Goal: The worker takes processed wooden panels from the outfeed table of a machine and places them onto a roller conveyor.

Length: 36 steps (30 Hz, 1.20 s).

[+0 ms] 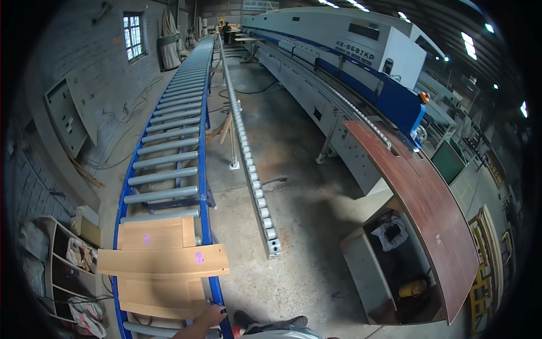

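My left hand (211, 315) is low in the picture, beside the near right corner of the cardboard and against the blue side rail (206, 237) of a roller conveyor. Its fingers are curled together; whatever they grip, if anything, is hidden. Flat brown cardboard pieces (158, 296) lie across the rollers. One long strip (152, 261) crosses the others and overhangs both rails. Two small pink stickers show, one sticker (199, 258) on the strip and another sticker (147, 239) on the piece beyond. My right hand is out of view.
Grey rollers (166, 163) run far ahead. A narrow rail of small wheels (252, 175) stands to their right. Beyond is a long white and blue machine (361, 48), with a reddish-brown tabletop (420, 209) at its near end. Open shelves (52, 265) stand left; my shoes (245, 319) are below.
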Each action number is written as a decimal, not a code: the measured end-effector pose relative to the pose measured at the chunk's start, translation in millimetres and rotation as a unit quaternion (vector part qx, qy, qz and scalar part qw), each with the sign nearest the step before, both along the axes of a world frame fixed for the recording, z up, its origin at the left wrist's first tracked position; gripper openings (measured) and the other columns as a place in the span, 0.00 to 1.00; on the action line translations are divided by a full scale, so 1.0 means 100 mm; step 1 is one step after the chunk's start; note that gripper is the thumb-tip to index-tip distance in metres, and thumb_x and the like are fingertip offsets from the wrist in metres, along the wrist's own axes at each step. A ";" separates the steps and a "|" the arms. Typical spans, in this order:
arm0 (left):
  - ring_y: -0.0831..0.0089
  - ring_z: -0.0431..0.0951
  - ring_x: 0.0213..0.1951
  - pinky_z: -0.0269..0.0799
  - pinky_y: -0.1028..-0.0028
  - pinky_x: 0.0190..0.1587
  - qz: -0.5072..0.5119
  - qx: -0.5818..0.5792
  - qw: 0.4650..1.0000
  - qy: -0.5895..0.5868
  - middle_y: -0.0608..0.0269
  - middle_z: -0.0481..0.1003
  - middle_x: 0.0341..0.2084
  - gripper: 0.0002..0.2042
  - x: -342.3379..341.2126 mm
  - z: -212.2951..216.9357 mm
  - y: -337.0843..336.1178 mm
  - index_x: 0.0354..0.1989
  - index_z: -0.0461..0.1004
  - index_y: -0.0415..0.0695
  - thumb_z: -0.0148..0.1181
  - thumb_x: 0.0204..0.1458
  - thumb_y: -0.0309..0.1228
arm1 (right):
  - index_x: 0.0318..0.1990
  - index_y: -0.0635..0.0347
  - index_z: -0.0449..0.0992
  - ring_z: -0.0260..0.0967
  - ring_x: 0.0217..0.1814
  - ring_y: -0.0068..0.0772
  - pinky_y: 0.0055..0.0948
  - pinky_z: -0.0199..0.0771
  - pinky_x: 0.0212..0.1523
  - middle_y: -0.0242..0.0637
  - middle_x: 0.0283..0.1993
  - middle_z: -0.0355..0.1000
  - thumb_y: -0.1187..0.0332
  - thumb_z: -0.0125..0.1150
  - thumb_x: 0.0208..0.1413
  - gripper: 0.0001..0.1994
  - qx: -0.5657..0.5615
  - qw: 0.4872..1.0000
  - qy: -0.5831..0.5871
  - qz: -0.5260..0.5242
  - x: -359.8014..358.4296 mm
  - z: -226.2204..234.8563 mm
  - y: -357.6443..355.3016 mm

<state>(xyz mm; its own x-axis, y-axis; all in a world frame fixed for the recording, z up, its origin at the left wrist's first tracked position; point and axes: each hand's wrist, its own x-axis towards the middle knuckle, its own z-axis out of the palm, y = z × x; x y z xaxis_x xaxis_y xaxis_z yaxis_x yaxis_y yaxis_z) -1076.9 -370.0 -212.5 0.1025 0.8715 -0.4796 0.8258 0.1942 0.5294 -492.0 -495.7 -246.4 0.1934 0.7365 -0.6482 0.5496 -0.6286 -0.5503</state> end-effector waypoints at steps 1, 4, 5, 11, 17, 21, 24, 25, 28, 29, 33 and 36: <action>0.50 0.70 0.54 0.64 0.58 0.57 -0.007 0.005 1.000 0.007 0.46 0.75 0.45 0.24 0.13 -0.02 0.10 0.49 0.75 0.43 0.57 0.47 0.45 | 0.48 0.58 0.74 0.59 0.23 0.25 0.32 0.65 0.23 0.31 0.31 0.69 0.51 0.49 0.59 0.21 0.006 0.999 0.024 -0.028 0.07 0.03 -0.07; 0.55 0.74 0.50 0.70 0.64 0.51 -0.077 -0.080 0.993 -0.028 0.46 0.74 0.47 0.24 0.63 -0.10 0.46 0.50 0.74 0.42 0.56 0.49 0.46 | 0.47 0.57 0.74 0.59 0.22 0.25 0.30 0.64 0.22 0.30 0.31 0.69 0.53 0.49 0.60 0.19 0.024 0.990 0.087 -0.107 0.49 0.10 -0.13; 0.55 0.75 0.50 0.69 0.64 0.52 -0.042 -0.098 0.994 -0.027 0.47 0.75 0.46 0.25 0.79 -0.20 0.51 0.51 0.73 0.42 0.57 0.50 0.47 | 0.46 0.57 0.74 0.59 0.22 0.24 0.29 0.64 0.22 0.30 0.31 0.69 0.53 0.49 0.60 0.18 0.028 0.986 0.106 -0.126 0.66 0.14 -0.10; 0.63 0.77 0.48 0.69 0.69 0.52 0.096 -0.114 0.981 -0.124 0.53 0.76 0.46 0.24 2.40 -0.10 1.08 0.53 0.73 0.44 0.58 0.51 0.45 | 0.45 0.58 0.74 0.60 0.21 0.23 0.25 0.64 0.21 0.31 0.31 0.70 0.58 0.54 0.58 0.14 -0.004 0.921 0.170 -0.350 1.70 0.13 -0.04; 0.67 0.75 0.49 0.68 0.72 0.53 0.007 -0.123 0.979 -0.162 0.54 0.76 0.47 0.23 3.52 0.16 1.50 0.53 0.72 0.43 0.59 0.53 0.44 | 0.51 0.58 0.72 0.68 0.29 0.23 0.28 0.71 0.28 0.31 0.32 0.73 0.61 0.59 0.56 0.17 0.171 0.821 0.139 -0.527 2.77 0.66 0.40; 0.64 0.73 0.53 0.66 0.70 0.56 0.064 -0.125 0.982 -0.128 0.53 0.74 0.51 0.24 3.58 0.06 1.72 0.54 0.72 0.42 0.59 0.53 0.44 | 0.50 0.55 0.72 0.64 0.27 0.16 0.21 0.67 0.26 0.25 0.33 0.72 0.65 0.56 0.59 0.13 0.290 0.772 0.146 -0.547 3.01 1.15 1.01; 0.62 0.72 0.55 0.63 0.69 0.58 0.125 -0.156 0.975 -0.096 0.51 0.73 0.52 0.23 3.68 -0.16 2.05 0.54 0.72 0.42 0.58 0.53 0.43 | 0.51 0.57 0.73 0.63 0.29 0.14 0.17 0.64 0.28 0.25 0.33 0.72 0.68 0.57 0.58 0.14 0.359 0.742 0.097 -0.558 3.27 1.30 1.15; 0.62 0.72 0.55 0.63 0.69 0.58 0.126 -0.154 0.975 -0.097 0.51 0.73 0.52 0.23 3.72 -0.23 2.21 0.54 0.72 0.42 0.58 0.53 0.43 | 0.51 0.58 0.73 0.61 0.29 0.13 0.16 0.63 0.28 0.24 0.34 0.71 0.67 0.58 0.58 0.15 0.370 0.740 0.078 -0.556 3.34 1.38 1.19; 0.61 0.70 0.57 0.62 0.69 0.59 0.119 -0.151 0.976 -0.100 0.50 0.71 0.54 0.25 4.08 -0.32 2.78 0.57 0.70 0.43 0.58 0.52 0.42 | 0.51 0.59 0.73 0.64 0.33 0.15 0.18 0.64 0.32 0.26 0.39 0.72 0.67 0.58 0.58 0.15 0.418 0.723 -0.039 -0.548 3.78 1.36 1.12; 0.61 0.69 0.57 0.62 0.68 0.59 0.115 -0.143 0.976 -0.115 0.51 0.70 0.55 0.26 4.26 -0.36 3.01 0.58 0.68 0.42 0.58 0.52 0.42 | 0.52 0.63 0.72 0.69 0.41 0.24 0.25 0.69 0.40 0.34 0.44 0.74 0.69 0.57 0.58 0.16 0.425 0.702 -0.101 -0.563 3.83 1.45 1.15; 0.60 0.67 0.59 0.61 0.68 0.60 0.045 -0.113 0.981 -0.149 0.48 0.67 0.57 0.31 5.07 -0.14 4.03 0.62 0.62 0.40 0.59 0.52 0.42 | 0.52 0.69 0.71 0.70 0.49 0.34 0.30 0.69 0.50 0.42 0.49 0.73 0.69 0.56 0.58 0.16 0.433 0.689 -0.280 -0.509 4.03 2.00 1.38; 0.59 0.68 0.58 0.62 0.67 0.59 0.083 -0.045 0.960 -0.265 0.43 0.65 0.58 0.33 5.44 0.01 4.79 0.65 0.57 0.40 0.61 0.51 0.38 | 0.49 0.70 0.72 0.69 0.50 0.40 0.32 0.67 0.53 0.47 0.49 0.71 0.70 0.55 0.57 0.15 0.365 0.707 -0.357 -0.489 4.23 2.07 1.96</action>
